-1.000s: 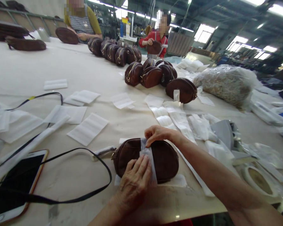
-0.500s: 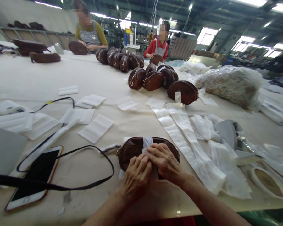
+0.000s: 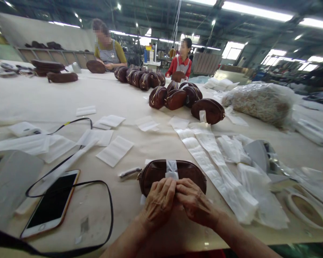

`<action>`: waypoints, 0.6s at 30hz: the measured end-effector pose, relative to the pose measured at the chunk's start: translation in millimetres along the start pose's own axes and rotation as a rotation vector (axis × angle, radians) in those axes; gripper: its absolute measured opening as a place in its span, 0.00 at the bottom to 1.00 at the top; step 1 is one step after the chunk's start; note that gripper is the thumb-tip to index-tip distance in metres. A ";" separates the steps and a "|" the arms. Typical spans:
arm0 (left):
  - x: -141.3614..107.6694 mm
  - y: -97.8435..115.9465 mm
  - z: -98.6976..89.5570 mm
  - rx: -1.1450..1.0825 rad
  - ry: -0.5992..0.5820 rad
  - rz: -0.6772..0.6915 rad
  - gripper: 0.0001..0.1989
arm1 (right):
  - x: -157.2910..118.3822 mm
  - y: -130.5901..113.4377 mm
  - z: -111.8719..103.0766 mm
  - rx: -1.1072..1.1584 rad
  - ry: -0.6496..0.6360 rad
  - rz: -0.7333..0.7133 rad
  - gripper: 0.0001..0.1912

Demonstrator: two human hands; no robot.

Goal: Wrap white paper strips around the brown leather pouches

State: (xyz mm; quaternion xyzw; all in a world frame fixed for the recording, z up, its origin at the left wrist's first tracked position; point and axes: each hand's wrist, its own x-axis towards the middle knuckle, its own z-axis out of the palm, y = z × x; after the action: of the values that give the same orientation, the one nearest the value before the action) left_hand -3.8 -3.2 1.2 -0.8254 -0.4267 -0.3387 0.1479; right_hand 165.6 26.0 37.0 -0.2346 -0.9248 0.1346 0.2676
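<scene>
A dark brown leather pouch (image 3: 188,171) lies at the table's near edge, with a white strip (image 3: 172,168) running down over its middle. My left hand (image 3: 161,200) is closed, fingertips pinching at the strip's lower end against the pouch. Close beside it, almost touching, my right hand (image 3: 195,200) is closed with bent fingers at the same spot. The hands cover the pouch's lower front and the end of the strip. From the pouch's left end sticks out a wrapped zip pull (image 3: 130,172).
A phone (image 3: 51,204) lies at left under a black cord (image 3: 111,208). White sheets (image 3: 115,150) and long white strips (image 3: 218,166) are spread about. A tape roll (image 3: 307,211) sits at right. Several brown pouches (image 3: 175,99) stand farther back, near two people (image 3: 110,50).
Both hands have moved down the pouch's front, uncovering more of the white strip. My right hand has drawn back from the strip's upper part. The camera view has shifted slightly.
</scene>
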 end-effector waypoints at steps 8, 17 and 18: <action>3.0 -2.3 2.7 0.036 0.086 0.041 0.13 | 4.4 14.4 -19.3 0.012 0.121 0.243 0.13; -7.4 -3.9 10.5 -0.175 0.227 0.075 0.08 | 60.1 86.0 -52.3 0.175 -0.584 0.821 0.17; -7.5 -4.7 9.8 -0.195 0.223 0.093 0.08 | 58.5 91.0 -55.5 0.226 -0.620 0.851 0.18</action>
State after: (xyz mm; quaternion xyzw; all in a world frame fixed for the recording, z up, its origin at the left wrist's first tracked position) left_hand -6.3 0.3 -11.3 -0.8119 -0.3342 -0.4610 0.1292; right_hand 185.9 140.1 73.7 -0.5077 -0.7632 0.3930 -0.0725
